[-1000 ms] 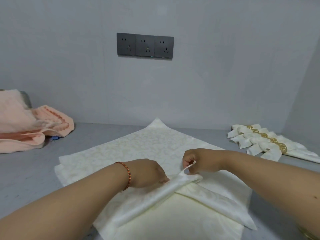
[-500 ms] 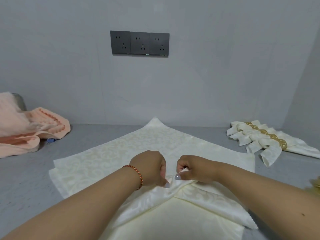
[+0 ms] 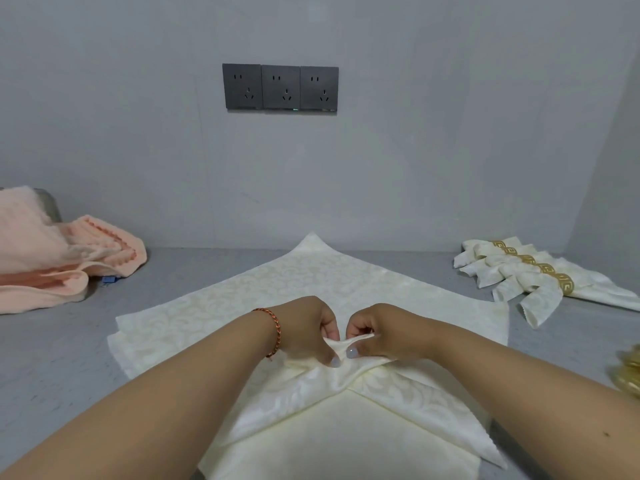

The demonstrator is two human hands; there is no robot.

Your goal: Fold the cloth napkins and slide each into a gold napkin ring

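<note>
Hands are meeting at the middle of the worktop (image 3: 52,358), both working on one cream napkin (image 3: 332,379). The left hand (image 3: 304,329), with a red braided bracelet (image 3: 275,332) lying around its wrist, is curling its fingers and pinching the napkin's gathered peak between thumb and fingertips. The right hand (image 3: 377,332) is facing it, just beside it, and is pinching the same bunched fabric, with a small strip of cloth stretching between the two grips. Below the hands, the napkin's two folded bands are running down and outward, one to the lower left and one to the lower right, forming an inverted V. This napkin is lying on top of a stack of flat napkins (image 3: 242,299), which is spreading across the grey surface with one corner pointing toward the back wall. At the right rear, well apart from the hands, finished napkins (image 3: 512,275) are lying in an overlapping row, each one sitting inside a gold ring (image 3: 566,284). At the right edge of the view, something gold (image 3: 630,372) is showing only partly, too cropped to identify. At the left rear, peach towels (image 3: 52,258) are lying in a loose heap. On the wall above, three dark sockets (image 3: 280,87) are sitting side by side.
</note>
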